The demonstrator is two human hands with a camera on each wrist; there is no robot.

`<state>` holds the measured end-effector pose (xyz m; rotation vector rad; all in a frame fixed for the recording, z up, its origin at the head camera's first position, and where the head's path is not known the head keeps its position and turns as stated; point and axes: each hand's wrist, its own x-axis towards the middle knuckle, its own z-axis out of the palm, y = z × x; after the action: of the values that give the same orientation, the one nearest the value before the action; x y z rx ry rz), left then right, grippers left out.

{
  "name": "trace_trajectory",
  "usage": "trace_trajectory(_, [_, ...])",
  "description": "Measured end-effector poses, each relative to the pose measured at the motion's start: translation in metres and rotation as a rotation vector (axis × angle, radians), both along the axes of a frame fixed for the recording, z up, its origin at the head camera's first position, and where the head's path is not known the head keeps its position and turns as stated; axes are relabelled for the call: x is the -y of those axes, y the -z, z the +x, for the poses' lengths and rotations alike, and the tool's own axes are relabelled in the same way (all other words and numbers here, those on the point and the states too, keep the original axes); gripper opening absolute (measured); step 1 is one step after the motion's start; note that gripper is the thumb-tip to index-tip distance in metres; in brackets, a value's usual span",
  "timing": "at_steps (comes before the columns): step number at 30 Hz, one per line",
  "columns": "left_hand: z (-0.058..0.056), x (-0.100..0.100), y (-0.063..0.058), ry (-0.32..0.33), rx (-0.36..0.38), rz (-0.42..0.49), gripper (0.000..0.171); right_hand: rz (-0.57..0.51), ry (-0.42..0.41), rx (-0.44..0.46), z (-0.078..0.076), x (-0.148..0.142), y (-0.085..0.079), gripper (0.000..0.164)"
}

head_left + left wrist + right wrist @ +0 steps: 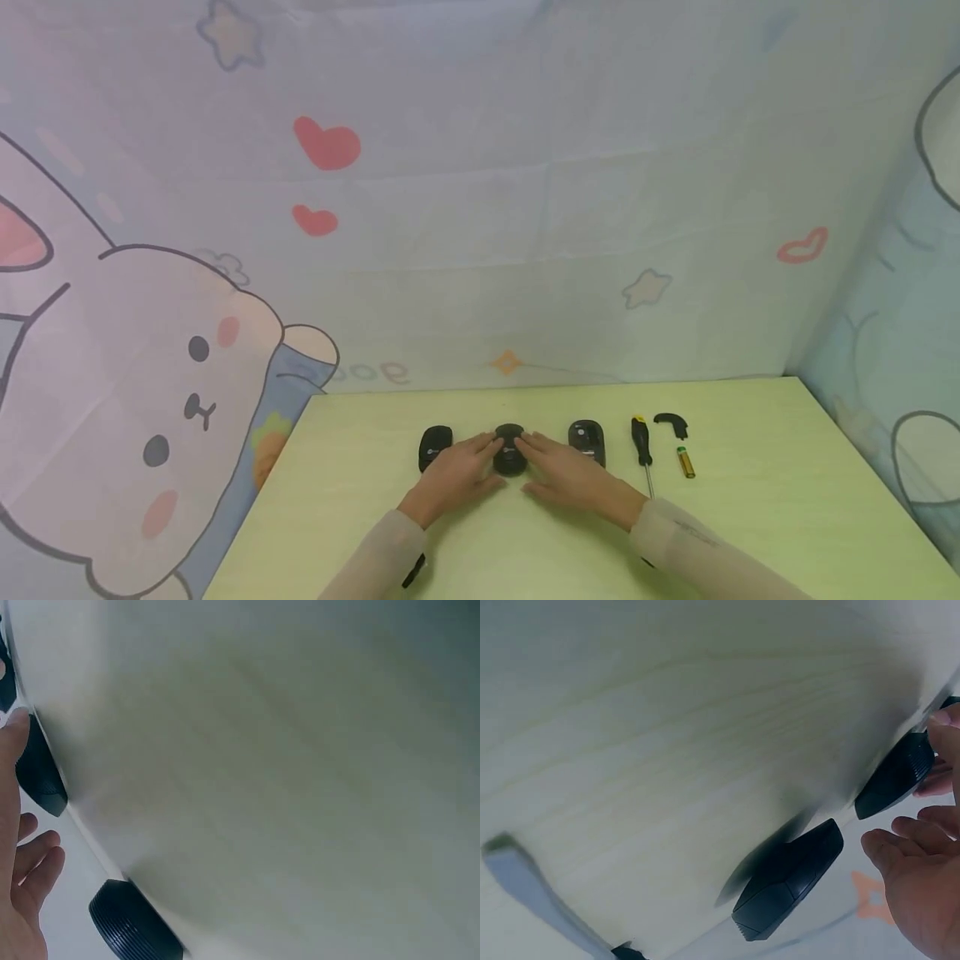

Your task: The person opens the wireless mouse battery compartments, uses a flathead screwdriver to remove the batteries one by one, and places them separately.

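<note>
Three black computer mice sit in a row on the table. My left hand (459, 473) and my right hand (564, 475) come in from either side to the middle mouse (510, 451), fingertips at its upper edges. Both hands have extended fingers, not wrapped around it. Partly behind the left hand is the left mouse (435, 446); the right mouse (587, 440) stands just beyond the right hand. In the left wrist view the left hand (26, 892) lies at the frame's edge near the mouse (41, 772). The right wrist view shows relaxed right fingers (900, 844) near two mice.
Right of the mice lie a screwdriver (641, 442) with a black and yellow handle, a curved black piece (672, 422) and a small battery (686, 462). A small black object (413, 572) shows beside the left sleeve. A printed cloth (465, 250) hangs behind the table.
</note>
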<state>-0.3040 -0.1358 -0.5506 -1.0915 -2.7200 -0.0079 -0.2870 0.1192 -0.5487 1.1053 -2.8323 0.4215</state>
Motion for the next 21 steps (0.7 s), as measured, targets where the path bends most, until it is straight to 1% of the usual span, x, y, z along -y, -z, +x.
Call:
trace_trajectory(4, [-0.006,-0.001,0.001,-0.034,0.064,0.036,0.072,-0.004,0.004,0.03,-0.007,0.003,0.002,0.068])
trace_trajectory(8, [-0.01,-0.003,-0.001,-0.025,0.113,0.073,0.072,0.001,-0.004,0.025,-0.014,0.005,0.004,0.066])
trace_trajectory(13, [-0.013,-0.005,-0.005,-0.015,0.135,0.082,0.071,0.009,-0.012,0.004,-0.019,0.008,0.006,0.065])
trace_trajectory(19, [-0.015,-0.006,-0.006,0.012,0.152,0.097,0.07,0.009,-0.015,0.018,-0.019,0.011,0.007,0.064])
trace_trajectory(21, [-0.017,-0.006,-0.006,0.019,0.15,0.101,0.07,-0.009,-0.012,0.013,-0.019,0.011,0.007,0.064])
